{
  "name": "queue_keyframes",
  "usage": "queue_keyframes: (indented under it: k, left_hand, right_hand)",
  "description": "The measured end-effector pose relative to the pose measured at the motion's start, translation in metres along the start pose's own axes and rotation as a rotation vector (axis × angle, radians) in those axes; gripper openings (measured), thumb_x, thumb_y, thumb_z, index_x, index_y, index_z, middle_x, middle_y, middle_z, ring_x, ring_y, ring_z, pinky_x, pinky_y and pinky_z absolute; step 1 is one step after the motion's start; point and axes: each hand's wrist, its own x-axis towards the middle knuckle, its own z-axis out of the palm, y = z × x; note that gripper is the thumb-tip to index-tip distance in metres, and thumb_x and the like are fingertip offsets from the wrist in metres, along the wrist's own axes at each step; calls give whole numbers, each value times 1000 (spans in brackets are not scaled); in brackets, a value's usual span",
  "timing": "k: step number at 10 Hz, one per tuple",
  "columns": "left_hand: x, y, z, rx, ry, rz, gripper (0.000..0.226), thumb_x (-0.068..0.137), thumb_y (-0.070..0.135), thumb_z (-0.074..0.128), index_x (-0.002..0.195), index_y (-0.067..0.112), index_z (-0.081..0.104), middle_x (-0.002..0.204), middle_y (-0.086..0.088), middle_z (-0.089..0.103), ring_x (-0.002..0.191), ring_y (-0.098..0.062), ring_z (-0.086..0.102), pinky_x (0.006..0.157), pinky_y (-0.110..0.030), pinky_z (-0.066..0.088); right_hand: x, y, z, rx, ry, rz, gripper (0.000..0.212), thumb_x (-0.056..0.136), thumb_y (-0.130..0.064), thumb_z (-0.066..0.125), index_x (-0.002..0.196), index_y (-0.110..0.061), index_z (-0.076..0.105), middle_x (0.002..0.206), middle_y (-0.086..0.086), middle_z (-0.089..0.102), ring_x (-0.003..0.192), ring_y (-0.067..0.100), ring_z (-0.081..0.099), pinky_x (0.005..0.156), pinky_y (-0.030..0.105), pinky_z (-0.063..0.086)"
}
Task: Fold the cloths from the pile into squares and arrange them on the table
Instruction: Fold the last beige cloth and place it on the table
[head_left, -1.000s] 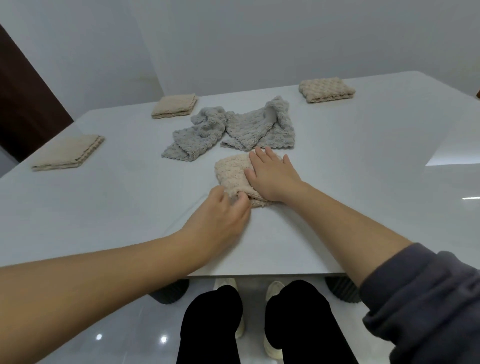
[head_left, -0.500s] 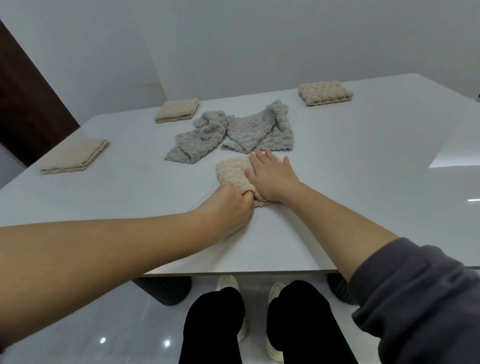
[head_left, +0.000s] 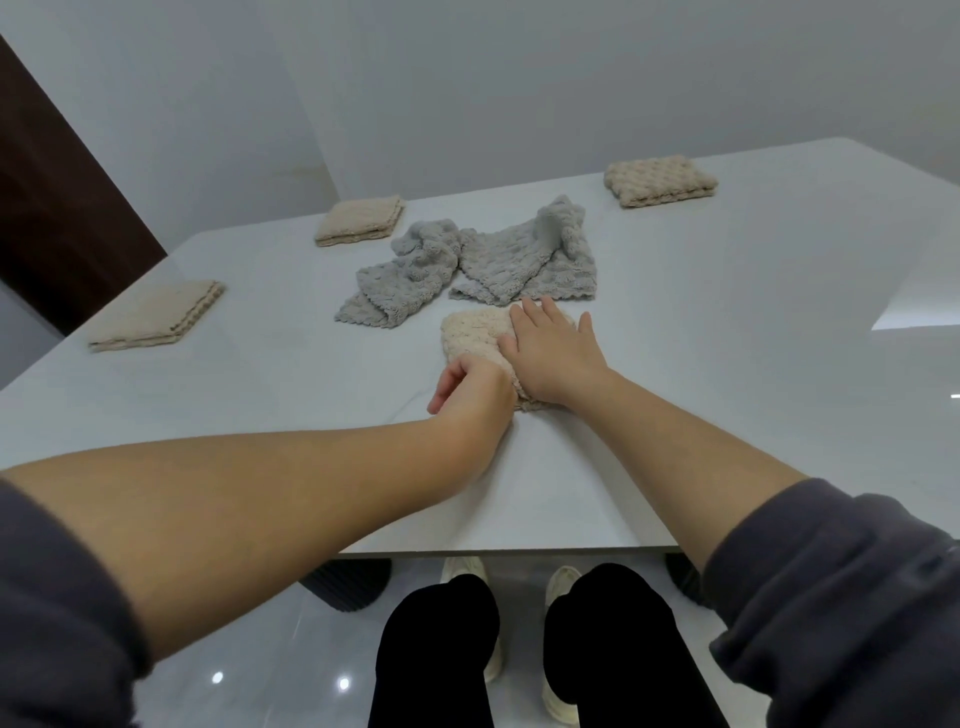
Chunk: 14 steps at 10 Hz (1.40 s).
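A folded beige cloth (head_left: 474, 333) lies on the white table (head_left: 727, 322) in front of me. My right hand (head_left: 556, 353) lies flat on its right half with straight fingers, pressing it down. My left hand (head_left: 470, 392) is at the cloth's near left corner with curled fingers that seem to pinch the edge; the contact is partly hidden by the hand. Just behind lies the pile of two crumpled grey cloths (head_left: 467, 265).
Three folded beige squares sit on the table: one at the far right (head_left: 658, 180), one at the far middle-left (head_left: 361, 220), one at the left edge (head_left: 156, 315). The table's near edge is close to my legs. A dark door stands at the left.
My left hand has shifted slightly along the near corner of the beige cloth and curled tighter. My right hand stays flat on the cloth. The view has tilted a little.
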Motion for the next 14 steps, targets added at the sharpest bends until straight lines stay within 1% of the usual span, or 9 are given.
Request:
queue_keyframes:
  k: [2,3,4,5,7,8,10,12,14]
  left_hand:
    - [-9,6,28,18,162,-3,56,64,-9,23,107,-1,57,76,-18,34,56,-21,52,40,-24,32]
    - [-21,11,35,22,284,-11,52,71,-7,17,106,4,55,87,-15,32,73,-22,50,44,-29,27]
    - [-34,9,40,75,378,5,59,71,-3,12,103,13,59,104,-6,44,72,-21,42,53,-33,24]
    - [-40,-3,51,42,596,-78,43,73,1,27,78,19,66,91,1,55,64,-18,47,58,-35,21]
    - [-38,-16,65,-333,857,-158,10,80,14,45,83,11,55,94,-10,57,59,-22,39,54,-34,21]
    - [-28,-3,60,-688,848,-323,14,84,25,52,82,11,54,86,-9,57,53,-26,46,49,-33,28]
    - [-14,14,43,-1038,705,-643,22,76,23,63,88,11,47,87,-6,48,52,-19,34,43,-26,11]
    - [-4,16,29,-1153,498,-737,21,83,7,48,99,15,38,105,-5,42,62,-22,38,43,-31,14]
    - [-12,19,40,-1123,551,-712,23,84,6,50,88,18,31,96,-4,44,58,-21,35,42,-28,13]
  right_hand:
    - [1,-1,2,-18,-8,26,58,103,-39,15,156,-15,10,164,-1,2,151,19,-3,117,60,1]
    - [1,-2,1,-29,-7,37,59,103,-39,15,156,-16,10,164,-1,2,151,19,-3,117,61,2]
    - [1,-3,1,-31,-4,41,59,103,-39,15,156,-16,10,164,-1,3,151,18,-2,117,61,2]
    - [1,-4,1,-33,-11,45,59,103,-39,15,156,-16,10,164,-2,2,151,18,-3,117,61,2]
    - [0,-3,1,-25,-5,44,59,102,-38,16,156,-15,10,164,-1,2,151,19,-3,117,61,1]
    - [0,-4,1,-19,-3,39,59,102,-38,16,156,-15,11,164,-1,3,151,19,-3,117,61,1]
    - [-1,-4,2,-26,3,43,59,102,-38,17,156,-15,11,164,0,5,151,19,-1,117,61,1]
    - [-1,-5,1,-24,0,47,59,102,-38,17,156,-15,11,164,0,5,151,18,-1,117,61,1]
    - [-3,-4,-1,-16,-10,41,59,102,-39,16,156,-15,10,164,-1,4,151,18,-2,117,61,1]
